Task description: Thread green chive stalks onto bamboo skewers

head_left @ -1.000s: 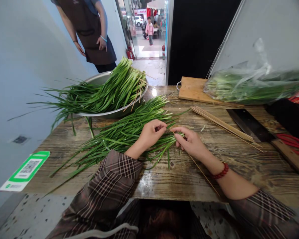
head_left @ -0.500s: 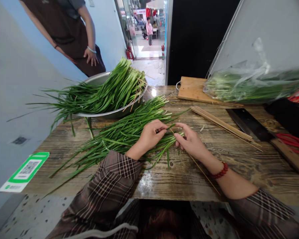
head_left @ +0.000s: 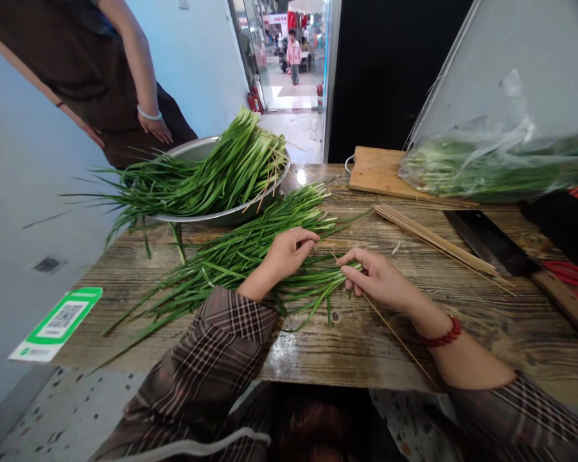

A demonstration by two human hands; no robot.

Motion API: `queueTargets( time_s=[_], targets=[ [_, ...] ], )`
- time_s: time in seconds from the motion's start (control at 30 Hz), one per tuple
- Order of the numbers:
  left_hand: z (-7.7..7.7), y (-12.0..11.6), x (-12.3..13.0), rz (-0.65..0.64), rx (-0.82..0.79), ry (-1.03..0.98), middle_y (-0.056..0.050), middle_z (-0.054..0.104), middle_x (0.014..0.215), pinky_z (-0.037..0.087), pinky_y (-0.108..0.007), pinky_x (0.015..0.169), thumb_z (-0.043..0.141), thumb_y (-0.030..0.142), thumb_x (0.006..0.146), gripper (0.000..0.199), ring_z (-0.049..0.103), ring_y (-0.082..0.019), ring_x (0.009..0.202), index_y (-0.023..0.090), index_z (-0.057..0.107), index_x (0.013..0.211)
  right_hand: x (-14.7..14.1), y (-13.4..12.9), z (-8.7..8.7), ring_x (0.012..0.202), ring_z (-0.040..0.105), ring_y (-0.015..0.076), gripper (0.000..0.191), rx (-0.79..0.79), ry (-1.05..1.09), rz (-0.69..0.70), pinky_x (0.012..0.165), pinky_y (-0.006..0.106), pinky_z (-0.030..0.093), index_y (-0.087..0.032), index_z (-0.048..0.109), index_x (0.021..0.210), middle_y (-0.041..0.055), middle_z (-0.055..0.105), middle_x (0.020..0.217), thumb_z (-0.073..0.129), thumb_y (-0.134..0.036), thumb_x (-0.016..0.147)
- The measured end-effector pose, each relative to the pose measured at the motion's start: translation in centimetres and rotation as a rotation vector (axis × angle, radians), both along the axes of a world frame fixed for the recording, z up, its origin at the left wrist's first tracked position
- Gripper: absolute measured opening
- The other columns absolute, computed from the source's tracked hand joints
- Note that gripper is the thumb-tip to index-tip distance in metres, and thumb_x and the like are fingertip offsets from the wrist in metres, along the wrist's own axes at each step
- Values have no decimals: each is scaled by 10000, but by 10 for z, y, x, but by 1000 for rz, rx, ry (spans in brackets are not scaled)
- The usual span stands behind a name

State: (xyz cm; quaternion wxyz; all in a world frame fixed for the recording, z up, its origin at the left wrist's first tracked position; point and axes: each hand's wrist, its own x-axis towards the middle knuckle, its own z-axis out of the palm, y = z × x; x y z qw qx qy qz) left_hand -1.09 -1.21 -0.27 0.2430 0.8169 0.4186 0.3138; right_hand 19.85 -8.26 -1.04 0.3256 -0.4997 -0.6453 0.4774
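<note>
My right hand point(head_left: 378, 277) is closed around a thin bamboo skewer point(head_left: 397, 335), whose tip pokes out past the fingers and whose long end slants toward the table's front edge. Pale stem ends of garlic chives touch its fingertips. My left hand point(head_left: 289, 255), just to the left, rests over the chives with thumb and forefinger pinched together; whatever may be between them is too small to make out. Under and behind both hands spreads a loose pile of garlic chives point(head_left: 231, 256), stems pointing right and leaf tips left.
A metal basin point(head_left: 216, 217) heaped with chives and skewers stands back left. To the right lie bamboo skewers point(head_left: 428, 240), a cleaver point(head_left: 491, 240), red-handled scissors point(head_left: 571, 273), a cutting board point(head_left: 378, 168) and a bagged bunch point(head_left: 491, 163). A person point(head_left: 101, 70) stands beyond the basin.
My hands have drawn slightly apart, and the green bit between my fingertips no longer shows there. The standing person has shifted left. The view has turned a little.
</note>
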Motion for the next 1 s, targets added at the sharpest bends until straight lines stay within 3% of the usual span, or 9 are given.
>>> queueTargets(
  time_s=[0.2,0.4,0.6,0.77,1.0],
  targets=[
    [-6,-2,1,-92,31,236,-35,632,834,464,-267,721,616,133,782,122,589,-146,755,167,704,860,7,-5,11,491,585,94,182,-86,14,182,469,200,444,-178,547,970,1,659,668,550,-319,855],
    [-10,-3,1,-90,111,379,-42,589,823,450,-296,752,626,143,766,59,575,-184,831,176,673,777,6,-4,7,495,590,98,190,-93,12,179,471,205,446,-177,541,970,3,664,668,554,-324,851],
    [-8,1,2,-5,-21,73,-13,579,729,414,-231,620,579,118,759,87,529,-114,657,147,648,715,3,-1,5,463,569,90,213,-62,37,50,463,203,447,-172,557,1005,-2,665,653,550,-309,842],
    [-3,1,3,9,-211,-166,8,593,670,390,-198,566,558,158,764,123,511,-91,594,125,646,843,-2,2,4,464,571,94,241,-25,43,-59,465,205,452,-166,589,1012,0,662,639,556,-320,829],
    [4,-6,9,12,-318,-229,2,620,670,365,-193,538,589,223,778,150,498,-82,570,109,670,832,-7,4,-2,444,554,88,286,53,81,-138,453,206,448,-159,620,1053,0,652,637,549,-335,839]
  ],
)
